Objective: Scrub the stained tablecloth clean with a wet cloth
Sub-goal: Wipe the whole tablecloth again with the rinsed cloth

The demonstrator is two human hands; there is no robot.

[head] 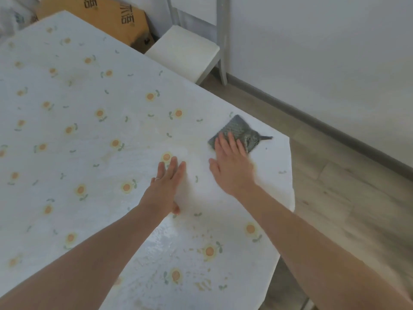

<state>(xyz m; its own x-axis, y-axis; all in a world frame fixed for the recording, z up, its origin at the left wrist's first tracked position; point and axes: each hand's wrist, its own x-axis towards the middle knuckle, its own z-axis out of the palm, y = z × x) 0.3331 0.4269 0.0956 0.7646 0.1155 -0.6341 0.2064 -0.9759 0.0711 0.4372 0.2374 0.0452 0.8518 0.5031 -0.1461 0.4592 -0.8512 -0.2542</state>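
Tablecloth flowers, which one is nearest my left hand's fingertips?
The orange flower right at the left hand's fingertips, to the left of the grey cloth; every other flower lies clearly farther away.

A grey cloth (240, 133) lies flat near the corner of the white, orange-flowered, yellow-stained tablecloth (89, 135).

The grey woven cloth (237, 133) lies on the white flower-printed tablecloth (89, 130) near the bench's right corner; the white-seated chair (185, 52) stands beyond the far edge.
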